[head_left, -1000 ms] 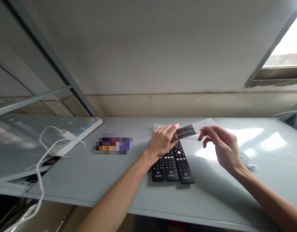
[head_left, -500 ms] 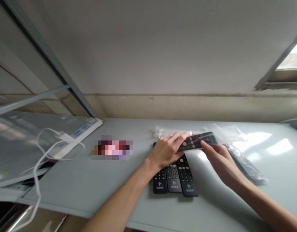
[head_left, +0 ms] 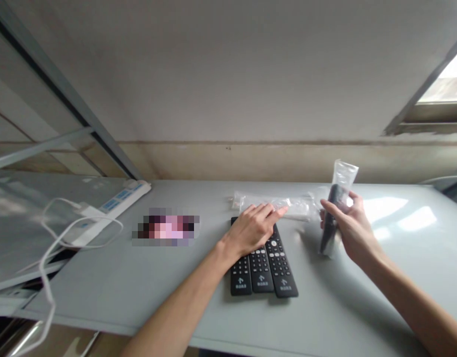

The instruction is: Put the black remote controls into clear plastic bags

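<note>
Three black remote controls (head_left: 263, 272) lie side by side on the table with their lower ends towards me. My left hand (head_left: 252, 228) rests palm down across their upper ends, fingers stretched to the right, hiding that part of them. To the right, my right hand (head_left: 349, 215) is closed around a dark remote in a clear plastic bag (head_left: 330, 223). It is held nearly upright, the loose end of the bag standing up above the fingers. Behind my left hand are crumpled clear plastic bags (head_left: 298, 207).
On the left a white power strip (head_left: 114, 208) has a charger and a looped white cable (head_left: 45, 267). A blurred-out pinkish item (head_left: 168, 229) lies on the grey table (head_left: 168, 287). A metal frame post (head_left: 75, 104) rises at the left, and the wall (head_left: 250, 161) bounds the back.
My hands have moved apart from the remote they held together. My right hand now grips a bagged remote upright. The bagged item that lay at the right is gone from the table.
</note>
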Motion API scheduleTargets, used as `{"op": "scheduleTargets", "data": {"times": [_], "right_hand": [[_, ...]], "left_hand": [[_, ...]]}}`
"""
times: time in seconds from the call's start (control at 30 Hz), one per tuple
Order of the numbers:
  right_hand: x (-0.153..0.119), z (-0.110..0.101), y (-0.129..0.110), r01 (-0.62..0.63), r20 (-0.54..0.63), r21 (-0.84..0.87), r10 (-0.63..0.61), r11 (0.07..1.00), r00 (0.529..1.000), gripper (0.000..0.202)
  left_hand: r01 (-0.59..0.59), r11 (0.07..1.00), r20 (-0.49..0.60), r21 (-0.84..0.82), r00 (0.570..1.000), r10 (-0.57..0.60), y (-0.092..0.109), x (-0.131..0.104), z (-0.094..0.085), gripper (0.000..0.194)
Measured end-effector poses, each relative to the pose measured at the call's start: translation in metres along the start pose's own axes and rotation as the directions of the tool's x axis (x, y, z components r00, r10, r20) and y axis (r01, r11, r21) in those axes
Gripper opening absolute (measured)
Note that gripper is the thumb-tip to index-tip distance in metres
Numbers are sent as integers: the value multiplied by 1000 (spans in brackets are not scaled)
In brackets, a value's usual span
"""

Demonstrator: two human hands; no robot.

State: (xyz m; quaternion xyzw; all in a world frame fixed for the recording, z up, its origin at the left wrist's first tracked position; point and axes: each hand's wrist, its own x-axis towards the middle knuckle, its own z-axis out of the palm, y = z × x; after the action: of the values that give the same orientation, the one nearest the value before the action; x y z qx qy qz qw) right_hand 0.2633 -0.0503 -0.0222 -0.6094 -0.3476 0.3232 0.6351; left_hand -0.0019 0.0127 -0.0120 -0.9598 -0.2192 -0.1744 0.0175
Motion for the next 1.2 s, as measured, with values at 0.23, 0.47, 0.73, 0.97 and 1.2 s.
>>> {"op": "scheduleTargets", "data": {"times": [0.23,0.47,0.73,0.97,1.2], "right_hand": [[8,-9,13,417,222,-623,-361,662,906,81],[5,-13,28,503,387,-815,-376,287,842,78],[-1,-7,26,601,478,-773,-438,201,761,75],[-11,6,36,760,718,-588,-253,278,648,57],[-10,4,39,735,691,-614,-254,287,677,55]], "left_hand": [[-11,1000,18,-6,1000,11,-2,0,-1,52],[-11,1000,10,-24,1000,12,-1,1,0,48],[-4,1000,10,-21,1000,4,-1,1,0,47],[-13,1000,14,-19,1000,13,-1,1,0,46],[-15,1000,14,-3,1000,15,-1,1,1,46]]}}
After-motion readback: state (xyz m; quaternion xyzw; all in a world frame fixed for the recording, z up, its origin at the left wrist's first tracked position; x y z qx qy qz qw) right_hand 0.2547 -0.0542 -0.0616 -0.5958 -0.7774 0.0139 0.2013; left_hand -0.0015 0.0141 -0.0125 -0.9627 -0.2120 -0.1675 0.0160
